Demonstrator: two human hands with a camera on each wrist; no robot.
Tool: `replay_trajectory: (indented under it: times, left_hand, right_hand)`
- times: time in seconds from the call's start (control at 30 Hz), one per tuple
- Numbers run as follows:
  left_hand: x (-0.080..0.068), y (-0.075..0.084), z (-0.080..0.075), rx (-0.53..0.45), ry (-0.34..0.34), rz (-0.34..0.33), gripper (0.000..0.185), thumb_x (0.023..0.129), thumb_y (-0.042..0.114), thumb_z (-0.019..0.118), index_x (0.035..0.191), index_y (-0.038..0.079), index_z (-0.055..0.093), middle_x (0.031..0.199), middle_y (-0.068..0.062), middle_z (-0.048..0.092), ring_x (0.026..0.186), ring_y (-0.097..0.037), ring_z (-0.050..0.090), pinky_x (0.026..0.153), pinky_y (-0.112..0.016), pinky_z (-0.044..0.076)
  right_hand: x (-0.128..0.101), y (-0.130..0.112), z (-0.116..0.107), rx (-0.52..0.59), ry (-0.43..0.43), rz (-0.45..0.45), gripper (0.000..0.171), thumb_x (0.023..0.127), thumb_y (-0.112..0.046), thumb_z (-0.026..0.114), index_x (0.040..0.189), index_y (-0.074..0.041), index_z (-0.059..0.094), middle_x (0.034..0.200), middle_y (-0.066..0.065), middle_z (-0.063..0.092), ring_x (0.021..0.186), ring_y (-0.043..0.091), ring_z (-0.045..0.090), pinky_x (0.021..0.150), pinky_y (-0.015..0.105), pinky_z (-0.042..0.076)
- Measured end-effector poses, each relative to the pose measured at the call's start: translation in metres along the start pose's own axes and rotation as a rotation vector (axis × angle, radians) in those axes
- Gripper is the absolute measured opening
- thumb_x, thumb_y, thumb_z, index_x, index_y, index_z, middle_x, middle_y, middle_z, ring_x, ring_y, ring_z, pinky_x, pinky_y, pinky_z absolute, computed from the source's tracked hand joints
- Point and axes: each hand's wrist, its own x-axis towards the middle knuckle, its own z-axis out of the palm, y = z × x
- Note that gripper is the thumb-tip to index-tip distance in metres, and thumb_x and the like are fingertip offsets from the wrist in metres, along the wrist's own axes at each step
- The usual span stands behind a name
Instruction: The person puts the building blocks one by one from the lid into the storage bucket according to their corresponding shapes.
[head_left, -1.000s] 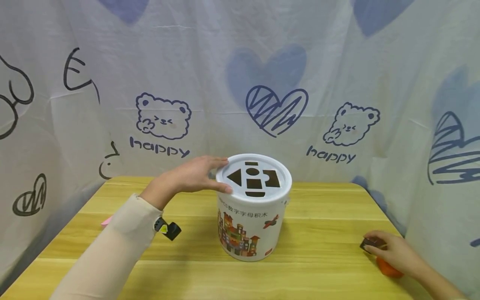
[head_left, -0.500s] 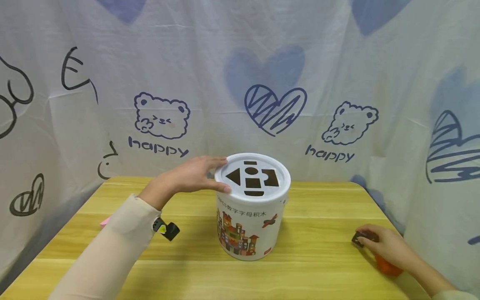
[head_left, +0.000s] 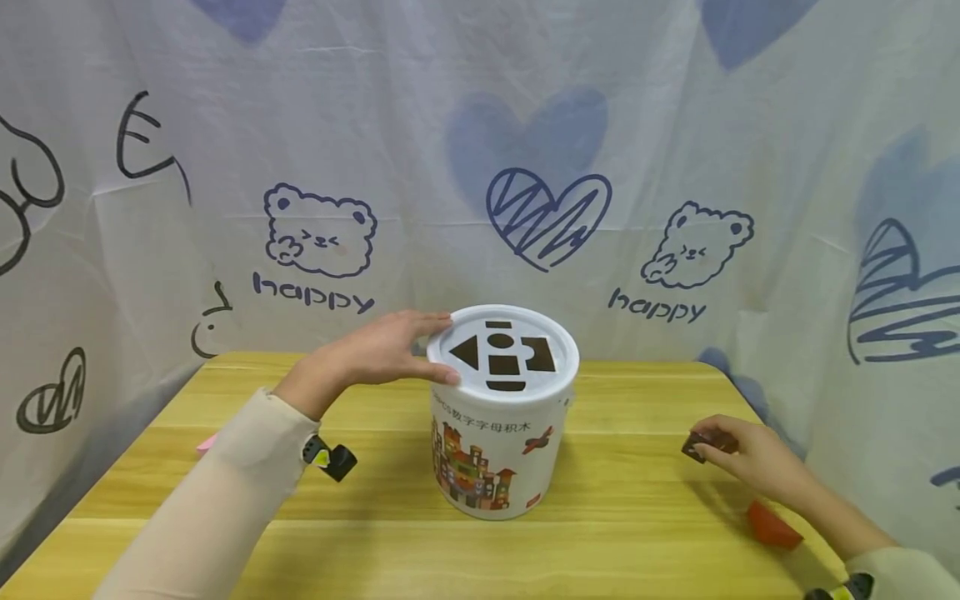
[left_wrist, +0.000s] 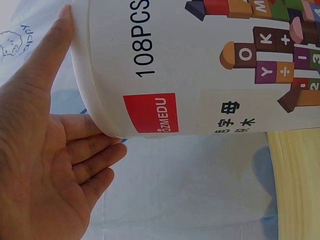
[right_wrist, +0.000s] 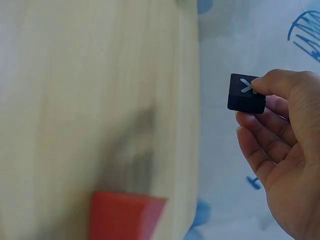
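Note:
In the head view my left hand (head_left: 378, 346) rests on the left rim of a white toy-block bucket (head_left: 498, 458). Its thumb touches the front of the lid (head_left: 551, 387) and its fingers lie toward the back. The left wrist view shows the hand (left_wrist: 55, 165) with relaxed fingers against the bucket's edge. Over the table's right side, my right hand (head_left: 765, 462) pinches a small dark cube block (head_left: 693, 447). A white X-like mark shows on this block (right_wrist: 246, 92) in the right wrist view. Below the hand, apart from it, lies a red-orange wedge-like block (head_left: 772, 527).
The lid has several cut-outs, among them a triangle (head_left: 466, 353), a round hole (head_left: 500, 341) and a square (head_left: 503, 365). A pink thing (head_left: 206, 444) shows partly behind the left sleeve. A printed curtain (head_left: 435, 250) hangs behind the wooden table (head_left: 615, 533).
My right hand has lifted the dark cube block and moved it up and a little left, away from the red-orange block. My left hand has stayed on the bucket's rim.

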Motion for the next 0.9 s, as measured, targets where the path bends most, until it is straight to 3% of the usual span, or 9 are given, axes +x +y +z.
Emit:
replay_trajectory:
  times: [0.67,0.9]
  left_hand:
    - [-0.002,0.0,0.0,-0.018,-0.002,0.002,0.106,0.071,0.077,0.065,0.15,0.012,0.039,0.155,-0.007,0.035,0.14,-0.034,0.031,0.113,-0.058,0.026]
    - [-0.001,0.0,0.001,-0.021,0.001,0.005,0.105,0.072,0.075,0.067,0.15,0.011,0.039,0.155,-0.008,0.035,0.141,-0.034,0.031,0.113,-0.058,0.025]
  right_hand:
    - [0.043,-0.059,-0.026,-0.023,0.087,-0.208,0.019,0.091,-0.016,0.071,0.109,-0.009,0.07,0.092,-0.008,0.068,0.08,0.008,0.063,0.07,0.031,0.057]
    - [0.057,-0.082,-0.036,-0.023,0.086,-0.243,0.02,0.093,-0.015,0.069,0.112,-0.008,0.069,0.092,-0.005,0.068,0.081,0.011,0.063,0.07,0.035,0.056]
